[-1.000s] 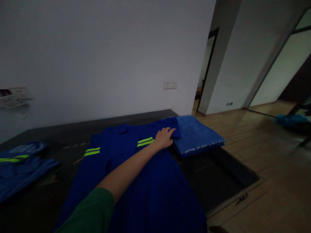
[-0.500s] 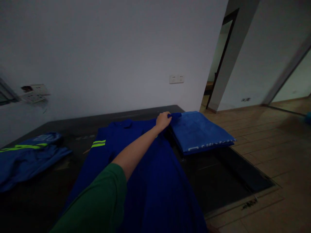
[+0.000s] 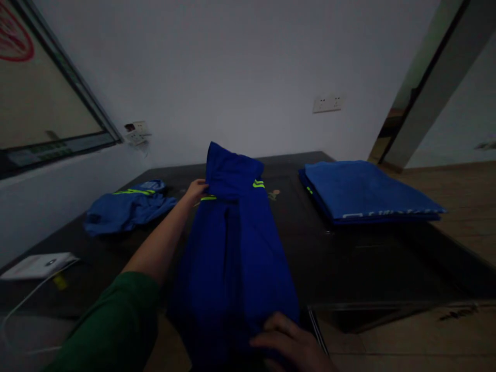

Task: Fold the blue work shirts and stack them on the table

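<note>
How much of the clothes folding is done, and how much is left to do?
One stack looks done: the folded blue pile lies flat on the dark table. In hand is the long blue jacket, folded narrow. The left hand grips its far edge by the yellow stripes, and the right hand presses on its near end. Left to do: the crumpled blue garment lies unfolded on the table's left side.

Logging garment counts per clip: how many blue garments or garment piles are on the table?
3. One long blue garment lies in the middle under both hands; a crumpled one sits at the far left; a folded stack lies at right, which may hold several pieces.
</note>
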